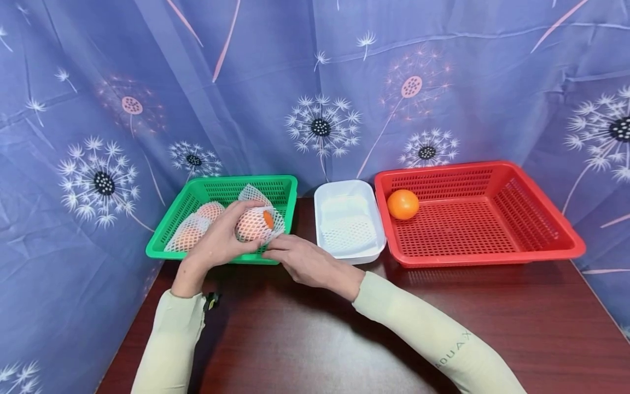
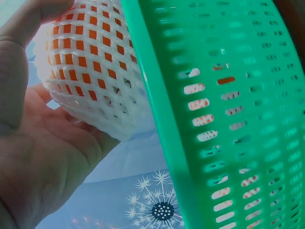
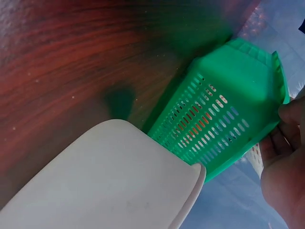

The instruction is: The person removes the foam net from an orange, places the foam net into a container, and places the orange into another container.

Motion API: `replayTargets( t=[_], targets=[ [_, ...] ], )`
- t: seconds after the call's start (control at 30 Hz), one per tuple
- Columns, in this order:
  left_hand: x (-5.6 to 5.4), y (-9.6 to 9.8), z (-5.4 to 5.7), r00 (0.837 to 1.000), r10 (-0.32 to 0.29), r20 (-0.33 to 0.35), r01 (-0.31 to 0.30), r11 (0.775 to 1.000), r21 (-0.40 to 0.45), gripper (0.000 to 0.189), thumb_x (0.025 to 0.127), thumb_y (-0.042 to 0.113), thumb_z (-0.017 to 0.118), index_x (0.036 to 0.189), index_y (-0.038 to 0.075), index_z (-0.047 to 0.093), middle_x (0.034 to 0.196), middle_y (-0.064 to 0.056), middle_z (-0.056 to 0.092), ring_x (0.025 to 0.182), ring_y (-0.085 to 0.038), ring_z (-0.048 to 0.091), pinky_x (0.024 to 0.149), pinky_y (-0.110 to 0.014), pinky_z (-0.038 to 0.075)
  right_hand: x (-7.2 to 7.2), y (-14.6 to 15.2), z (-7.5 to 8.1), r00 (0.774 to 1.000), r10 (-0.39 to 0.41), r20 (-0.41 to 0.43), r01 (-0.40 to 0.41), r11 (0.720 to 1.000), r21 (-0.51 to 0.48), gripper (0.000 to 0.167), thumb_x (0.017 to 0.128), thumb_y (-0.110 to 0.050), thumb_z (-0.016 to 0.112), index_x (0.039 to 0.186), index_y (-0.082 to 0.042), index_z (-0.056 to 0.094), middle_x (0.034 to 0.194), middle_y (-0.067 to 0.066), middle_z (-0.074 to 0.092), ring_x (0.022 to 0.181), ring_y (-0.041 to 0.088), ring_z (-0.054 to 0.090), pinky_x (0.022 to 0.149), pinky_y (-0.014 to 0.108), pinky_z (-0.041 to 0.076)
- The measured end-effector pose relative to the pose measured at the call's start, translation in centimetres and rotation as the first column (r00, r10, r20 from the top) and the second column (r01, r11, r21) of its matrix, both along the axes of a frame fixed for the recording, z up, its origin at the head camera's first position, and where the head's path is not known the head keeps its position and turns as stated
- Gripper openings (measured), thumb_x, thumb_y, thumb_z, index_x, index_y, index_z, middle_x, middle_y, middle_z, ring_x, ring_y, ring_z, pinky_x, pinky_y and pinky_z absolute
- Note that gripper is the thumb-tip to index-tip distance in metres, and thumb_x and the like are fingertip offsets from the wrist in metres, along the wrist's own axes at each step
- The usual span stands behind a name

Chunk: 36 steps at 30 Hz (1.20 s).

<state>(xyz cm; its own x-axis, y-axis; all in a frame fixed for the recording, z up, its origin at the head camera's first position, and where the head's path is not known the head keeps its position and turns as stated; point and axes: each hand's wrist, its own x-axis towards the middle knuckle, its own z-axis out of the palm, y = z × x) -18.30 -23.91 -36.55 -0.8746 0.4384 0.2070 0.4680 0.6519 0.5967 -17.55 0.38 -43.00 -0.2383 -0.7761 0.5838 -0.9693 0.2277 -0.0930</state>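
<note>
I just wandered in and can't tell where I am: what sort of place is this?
Probably a makeshift tabletop work corner: dandelion-print cloth hangs behind a dark table, which carries a green basket of net-wrapped fruit and a red basket holding one orange fruit.

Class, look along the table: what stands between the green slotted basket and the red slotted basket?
The head view shows a white plastic tub with white foam netting inside, between the green basket and red basket.
</note>
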Motion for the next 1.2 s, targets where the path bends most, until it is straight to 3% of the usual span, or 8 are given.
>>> replayTargets(
  t=[0.17,0.37,0.67,0.87,1.03,1.2],
  targets=[
    [0.3,0.3,0.0,1.0,0.01,-0.012,-0.009,1.0,0.017,0.08,0.086,0.027,0.09,0.156,0.019,0.051,0.155,-0.004,0.049,0.12,-0.024,0.059,0.09,-0.047,0.056,-0.1,0.0,-0.2,1.0,0.0,-0.025,0.0,1.0,-0.002,0.033,0.095,0.009,0.06,0.121,-0.005,0.074,0.123,0.006,0.07,0.12,0.019,0.062,0.114,0.026,0.042],
    [0.5,0.9,0.2,0.999,0.011,-0.034,-0.009,0.999,0.04,0.08,0.086,0.027,0.091,0.155,0.023,0.052,0.155,0.001,0.05,0.12,-0.021,0.059,0.089,-0.046,0.056,0.0,0.1,-0.3,0.999,-0.028,-0.036,0.029,0.999,0.023,0.034,0.094,0.008,0.063,0.123,-0.006,0.073,0.126,0.004,0.069,0.123,0.019,0.061,0.115,0.027,0.041],
    [0.7,1.2,-0.1,0.999,0.012,-0.033,-0.01,0.998,0.063,0.081,0.085,0.031,0.091,0.155,0.029,0.051,0.157,0.0,0.048,0.131,-0.027,0.055,0.092,-0.05,0.055,0.4,0.6,-0.5,0.999,-0.028,-0.03,0.028,0.999,0.031,0.029,0.1,0.0,0.062,0.128,-0.006,0.071,0.131,0.006,0.067,0.128,0.02,0.059,0.118,0.027,0.038],
    [0.8,1.7,0.2,0.999,-0.013,-0.053,0.018,0.996,0.089,0.081,0.085,0.03,0.092,0.154,0.035,0.051,0.151,0.003,0.052,0.123,-0.02,0.058,0.093,-0.048,0.054,0.9,1.7,-0.2,1.0,-0.016,0.026,0.016,1.0,-0.021,0.028,0.096,-0.002,0.066,0.123,-0.006,0.072,0.128,0.004,0.069,0.125,0.021,0.06,0.117,0.028,0.04],
    [0.9,2.3,0.4,0.997,-0.041,-0.069,0.049,0.992,0.117,0.081,0.084,0.029,0.093,0.154,0.031,0.052,0.151,0.004,0.053,0.128,-0.018,0.055,0.099,-0.048,0.051,1.3,2.7,-0.1,0.998,-0.033,0.063,0.038,0.996,-0.082,0.024,0.093,-0.002,0.067,0.116,-0.006,0.074,0.121,0.004,0.07,0.116,0.021,0.062,0.11,0.031,0.046],
    [1.2,2.8,0.5,0.996,-0.064,-0.067,0.072,0.99,0.123,0.082,0.084,0.032,0.093,0.154,0.028,0.052,0.15,0.005,0.053,0.124,-0.016,0.057,0.096,-0.044,0.053,1.9,3.5,-0.1,0.995,-0.052,0.08,0.063,0.989,-0.138,0.02,0.092,-0.004,0.069,0.111,-0.008,0.074,0.114,0.001,0.07,0.109,0.02,0.063,0.101,0.031,0.05]
  ],
)
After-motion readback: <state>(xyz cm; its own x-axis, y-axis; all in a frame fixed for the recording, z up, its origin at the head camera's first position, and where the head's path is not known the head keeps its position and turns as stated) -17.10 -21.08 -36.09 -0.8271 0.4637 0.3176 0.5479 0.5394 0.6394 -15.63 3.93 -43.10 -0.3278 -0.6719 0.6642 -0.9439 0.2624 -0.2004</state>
